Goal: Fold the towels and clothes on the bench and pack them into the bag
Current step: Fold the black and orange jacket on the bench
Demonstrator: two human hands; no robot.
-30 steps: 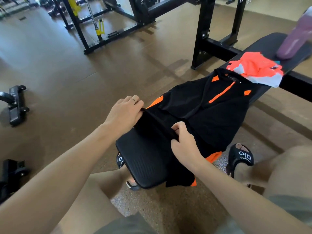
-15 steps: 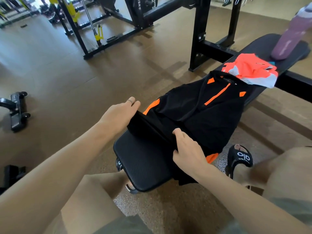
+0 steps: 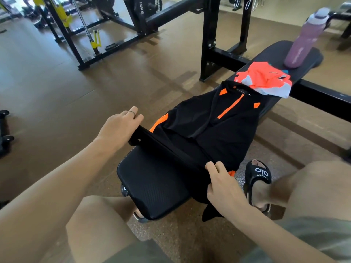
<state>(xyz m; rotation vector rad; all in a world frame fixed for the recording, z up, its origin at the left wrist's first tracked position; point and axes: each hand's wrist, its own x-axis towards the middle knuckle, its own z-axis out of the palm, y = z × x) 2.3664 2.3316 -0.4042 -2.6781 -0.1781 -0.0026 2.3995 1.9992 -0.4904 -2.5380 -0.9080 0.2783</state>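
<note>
Head view: black top (image 3: 218,128) on the worktop (image 3: 152,185) is being pinched at its hem by left hand (image 3: 118,126) and right hand (image 3: 223,185).

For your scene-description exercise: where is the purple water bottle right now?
In the head view, the purple bottle stands at the upper right, on the far end of the black bench, just beyond the orange top.

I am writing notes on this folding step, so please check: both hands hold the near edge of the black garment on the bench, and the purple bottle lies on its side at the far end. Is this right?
Not quite. The head view shows the purple bottle standing upright at the far end of the bench, not on its side. The rest holds: left hand and right hand hold the near edge of the black garment.
</note>
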